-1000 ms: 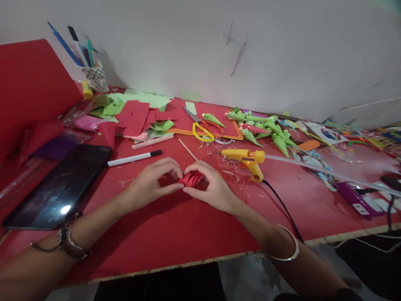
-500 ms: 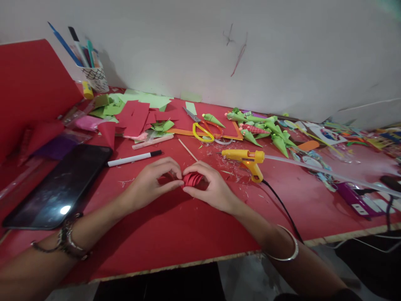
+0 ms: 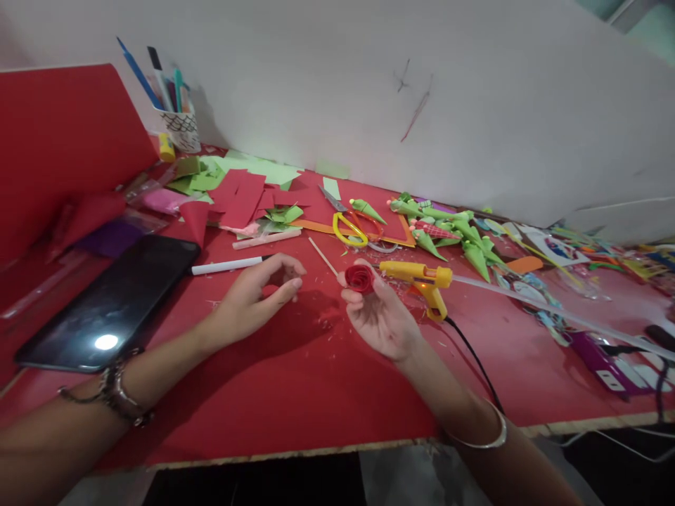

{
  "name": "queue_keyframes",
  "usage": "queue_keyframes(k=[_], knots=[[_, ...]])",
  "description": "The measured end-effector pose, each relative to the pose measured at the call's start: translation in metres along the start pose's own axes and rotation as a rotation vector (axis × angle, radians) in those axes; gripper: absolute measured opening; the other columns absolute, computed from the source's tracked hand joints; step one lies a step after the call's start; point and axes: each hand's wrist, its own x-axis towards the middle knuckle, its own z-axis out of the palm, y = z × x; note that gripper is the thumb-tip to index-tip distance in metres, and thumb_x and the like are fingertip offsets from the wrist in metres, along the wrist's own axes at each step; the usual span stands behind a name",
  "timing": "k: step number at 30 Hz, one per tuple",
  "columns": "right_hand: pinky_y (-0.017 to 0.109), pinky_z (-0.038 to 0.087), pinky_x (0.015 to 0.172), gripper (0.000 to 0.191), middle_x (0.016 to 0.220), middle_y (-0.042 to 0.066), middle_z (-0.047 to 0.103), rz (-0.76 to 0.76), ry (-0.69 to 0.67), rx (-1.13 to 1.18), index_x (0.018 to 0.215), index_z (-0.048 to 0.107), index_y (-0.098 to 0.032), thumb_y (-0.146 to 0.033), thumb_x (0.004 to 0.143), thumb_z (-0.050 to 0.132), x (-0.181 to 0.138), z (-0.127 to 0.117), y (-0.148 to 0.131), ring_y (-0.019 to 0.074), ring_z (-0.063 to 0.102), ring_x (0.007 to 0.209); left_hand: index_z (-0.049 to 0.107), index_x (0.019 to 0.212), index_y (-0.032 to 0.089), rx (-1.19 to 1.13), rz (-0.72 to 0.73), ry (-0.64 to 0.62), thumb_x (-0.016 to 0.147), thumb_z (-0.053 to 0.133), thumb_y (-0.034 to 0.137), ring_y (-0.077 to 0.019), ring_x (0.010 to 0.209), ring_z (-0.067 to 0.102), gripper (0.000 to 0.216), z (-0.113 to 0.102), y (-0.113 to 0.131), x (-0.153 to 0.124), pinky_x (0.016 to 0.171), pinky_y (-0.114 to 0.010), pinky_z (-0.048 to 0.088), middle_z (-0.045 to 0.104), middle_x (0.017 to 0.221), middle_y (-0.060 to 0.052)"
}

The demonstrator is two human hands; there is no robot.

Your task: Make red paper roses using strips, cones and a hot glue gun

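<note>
Between the fingers of my right hand (image 3: pixel 380 309) sits a red paper rose (image 3: pixel 359 278), its coiled spiral facing up and its palm turned upward. My left hand (image 3: pixel 258 299) hovers over the table to the left, fingers curved and apart from the thumb, holding nothing. Behind that hand lies a white marker (image 3: pixel 226 266) with a black cap. A thin wooden stick (image 3: pixel 323 256) lies just beyond the rose. To the right of my right hand rests a yellow glue gun (image 3: pixel 419 275) with a small orange light and a black cord.
A black phone (image 3: pixel 113 302) lies at the left. Scissors (image 3: pixel 351 228) with yellow and orange handles, red paper strips (image 3: pixel 245 200) and green paper cones (image 3: pixel 464 232) are spread behind. A pen cup (image 3: pixel 182 130) stands by the wall. A purple power strip (image 3: pixel 601 362) sits at the right.
The rose has moved rightward and turned so its spiral faces up, held by my right hand alone. My left hand has let go and come apart from it. The view has shifted slightly.
</note>
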Motion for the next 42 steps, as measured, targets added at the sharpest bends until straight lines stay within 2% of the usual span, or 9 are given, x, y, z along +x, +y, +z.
queue_keyframes(k=[9,13,17,21,24,30,33,38,42], knots=[[0.018,0.036,0.043,0.046,0.08,-0.001,0.047,0.042,-0.202,0.097,0.093,0.04,-0.028,-0.055,0.061,0.06,-0.006,0.001,0.002,0.0046,0.041,0.048,0.048,0.088,0.017,0.03,-0.003,-0.018,0.085,0.042,0.026,-0.0094,0.061,0.05,0.012,-0.002,0.003,-0.001,0.059,-0.021,0.041,0.052,0.07,0.002],[0.02,0.038,0.044,0.045,0.083,-0.001,0.048,0.041,-0.322,0.018,0.09,0.04,-0.027,-0.056,0.062,0.06,-0.008,0.002,0.003,0.0044,0.043,0.047,0.048,0.088,0.017,0.055,-0.007,-0.016,0.084,0.042,0.028,-0.01,0.063,0.05,0.013,-0.002,0.002,0.0,0.059,-0.021,0.041,0.052,0.071,0.001],[0.026,0.046,0.063,0.029,0.085,0.0,0.052,-0.043,-0.374,-0.439,0.096,0.047,-0.025,-0.039,0.073,0.058,-0.011,0.008,-0.004,0.0107,0.054,0.067,0.049,0.088,0.017,0.106,-0.015,0.009,0.084,0.042,0.028,-0.0108,0.066,0.05,0.013,-0.003,0.002,0.0,0.061,-0.022,0.041,0.053,0.074,0.001],[0.03,0.039,0.085,0.02,0.096,0.002,0.052,-0.221,-0.365,-1.01,0.096,0.054,-0.023,-0.021,0.076,0.056,-0.013,0.015,-0.009,0.0142,0.051,0.091,0.049,0.087,0.018,0.12,-0.043,0.059,0.083,0.041,0.028,-0.0104,0.063,0.05,0.013,-0.003,0.0,0.001,0.058,-0.022,0.041,0.052,0.071,0.002],[0.028,0.041,0.083,0.021,0.097,0.002,0.05,-0.242,-0.346,-1.157,0.099,0.053,-0.023,-0.02,0.078,0.054,-0.012,0.014,-0.007,0.0138,0.052,0.089,0.049,0.087,0.018,0.107,-0.068,0.084,0.083,0.042,0.029,-0.0102,0.061,0.05,0.014,-0.003,-0.002,0.001,0.057,-0.022,0.041,0.052,0.07,0.002],[0.032,0.044,0.078,0.021,0.096,0.004,0.051,-0.205,-0.124,-1.346,0.098,0.052,-0.023,-0.022,0.078,0.054,-0.009,0.006,0.001,0.0176,0.056,0.086,0.049,0.087,0.018,0.14,-0.061,0.074,0.083,0.042,0.028,-0.0101,0.061,0.051,0.012,-0.003,-0.005,0.002,0.058,-0.022,0.042,0.053,0.072,0.002],[0.033,0.044,0.078,0.024,0.098,0.004,0.051,-0.216,-0.107,-1.36,0.1,0.052,-0.023,-0.023,0.076,0.056,-0.01,0.006,0.001,0.0187,0.056,0.087,0.049,0.088,0.018,0.19,-0.011,-0.034,0.082,0.045,0.028,-0.0111,0.067,0.052,0.012,-0.003,-0.008,0.002,0.063,-0.023,0.043,0.054,0.079,0.0],[0.034,0.045,0.08,0.033,0.104,0.006,0.051,-0.216,-0.131,-1.332,0.107,0.047,-0.022,-0.025,0.076,0.056,-0.012,0.009,-0.001,0.0197,0.055,0.093,0.051,0.096,0.019,0.311,0.033,-0.363,0.075,0.057,0.037,-0.0168,0.083,0.052,0.029,0.0,-0.009,0.002,0.073,-0.03,0.043,0.056,0.092,-0.003],[0.036,0.043,0.085,0.05,0.114,0.008,0.048,-0.242,-0.145,-1.276,0.119,0.037,-0.021,-0.027,0.074,0.059,-0.013,0.011,-0.001,0.0212,0.049,0.103,0.05,0.099,0.019,0.333,0.024,-0.394,0.076,0.056,0.036,-0.0161,0.079,0.053,0.029,0.002,-0.006,0.001,0.069,-0.028,0.042,0.057,0.09,-0.003]])
